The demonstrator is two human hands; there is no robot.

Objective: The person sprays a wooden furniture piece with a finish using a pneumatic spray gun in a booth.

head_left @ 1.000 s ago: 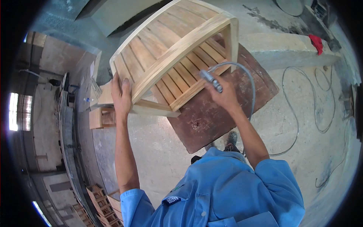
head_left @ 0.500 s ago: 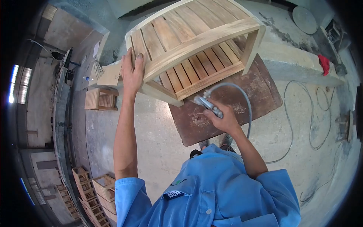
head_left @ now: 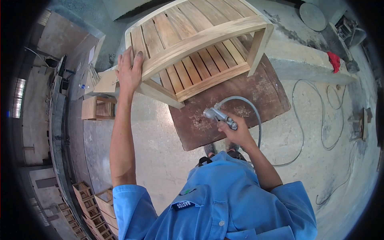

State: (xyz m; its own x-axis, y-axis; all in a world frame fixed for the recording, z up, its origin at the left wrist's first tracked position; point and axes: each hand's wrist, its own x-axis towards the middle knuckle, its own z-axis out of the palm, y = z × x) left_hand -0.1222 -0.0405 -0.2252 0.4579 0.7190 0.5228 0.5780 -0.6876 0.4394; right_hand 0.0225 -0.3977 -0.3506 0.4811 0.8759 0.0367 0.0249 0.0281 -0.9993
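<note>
A slatted wooden bench point(head_left: 188, 40) with a lower shelf of slats point(head_left: 204, 66) stands at the top middle of the head view. My left hand point(head_left: 130, 74) grips its near left corner, the thumb on top and the fingers along the end edge. In my right hand point(head_left: 238, 132) is a metal spray gun point(head_left: 218, 115), its nozzle end pointing up and left. A grey hose point(head_left: 256, 112) curves from the gun and down past my right wrist. Beneath the gun is a worn brown board point(head_left: 196, 132), under the bench.
A low concrete ledge point(head_left: 304, 66) runs behind the bench, with a red cloth point(head_left: 333, 62) on it. More hose point(head_left: 300, 136) loops across the floor at right. A small wooden stool point(head_left: 96, 108) stands at left, and several stacked wooden frames point(head_left: 86, 202) are at lower left.
My view has shifted, so the scene sits further left and slightly higher. The spray gun has drawn back a little from the bench toward me. My left hand stays on the bench's corner.
</note>
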